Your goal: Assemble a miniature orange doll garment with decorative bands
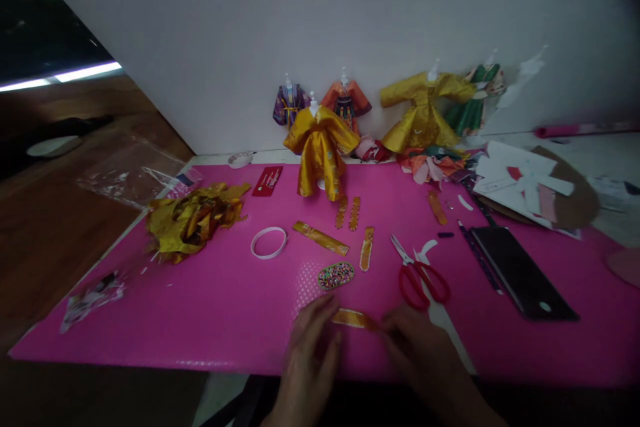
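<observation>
Head view, pink tabletop [210,320] under gold strip [352,318], white wall [240,33] behind

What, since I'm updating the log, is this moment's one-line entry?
left hand: at one end of gold strip | right hand: at other end | nearby: beaded oval, red-handled scissors

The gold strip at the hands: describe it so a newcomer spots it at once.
On the pink table cover, look toward the near edge, below the speckled oval. There the gold strip stretches between left hand and right hand. Other gold strips lie farther back, clear of both hands.
</observation>
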Motion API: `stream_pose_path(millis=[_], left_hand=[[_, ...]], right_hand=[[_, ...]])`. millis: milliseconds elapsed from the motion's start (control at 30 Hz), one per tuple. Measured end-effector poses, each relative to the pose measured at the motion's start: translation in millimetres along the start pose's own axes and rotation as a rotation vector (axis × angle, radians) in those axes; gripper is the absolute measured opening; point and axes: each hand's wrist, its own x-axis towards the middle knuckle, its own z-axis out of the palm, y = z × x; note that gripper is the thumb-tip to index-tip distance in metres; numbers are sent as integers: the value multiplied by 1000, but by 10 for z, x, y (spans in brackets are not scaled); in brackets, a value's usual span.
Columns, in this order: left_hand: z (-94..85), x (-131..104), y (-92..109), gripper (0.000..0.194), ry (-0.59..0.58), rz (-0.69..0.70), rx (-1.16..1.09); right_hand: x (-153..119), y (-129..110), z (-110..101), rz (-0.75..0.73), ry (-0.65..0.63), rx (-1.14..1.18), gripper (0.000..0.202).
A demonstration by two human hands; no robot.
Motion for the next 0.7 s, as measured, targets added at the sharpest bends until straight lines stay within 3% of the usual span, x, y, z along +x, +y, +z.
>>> stream_pose_path(millis=[133, 267, 400, 500, 700], left_hand=[[141, 1, 89, 60, -183, -19, -188], [217, 41, 200, 51, -248, -162, -365], [209, 81, 371, 32, -337, -413, -643], [202, 89, 496, 23, -409, -526, -871], [262, 1, 554, 52, -586, -777, -1059]], right_hand=[[56, -157, -173, -53, -27, 120, 22], [92, -265, -352, -8, -38, 239, 23], [125, -282, -465, 197, -33, 354, 15], [148, -253, -469, 366, -52, 446, 16], [186, -206, -357, 525, -131, 590, 28]])
